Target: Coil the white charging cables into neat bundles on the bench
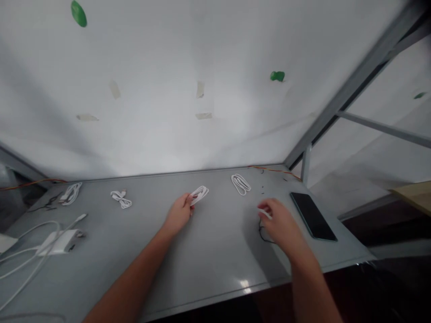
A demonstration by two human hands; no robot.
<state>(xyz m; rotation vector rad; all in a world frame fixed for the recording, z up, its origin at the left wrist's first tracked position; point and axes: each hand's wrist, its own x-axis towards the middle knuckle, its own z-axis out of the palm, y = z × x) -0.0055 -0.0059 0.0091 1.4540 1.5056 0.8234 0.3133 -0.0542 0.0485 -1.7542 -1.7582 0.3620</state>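
My left hand reaches over the grey table and pinches a coiled white cable at its near end. My right hand hovers low over the table to the right, fingers curled around a small white piece, with a thin black wire lying just under it. Another coiled white cable lies behind and between the two hands.
A black phone lies flat at the right edge. Two more white cable coils rest at the back left. A white charger block with long cables sits at the left. A white wall stands behind; a metal frame rises at the right.
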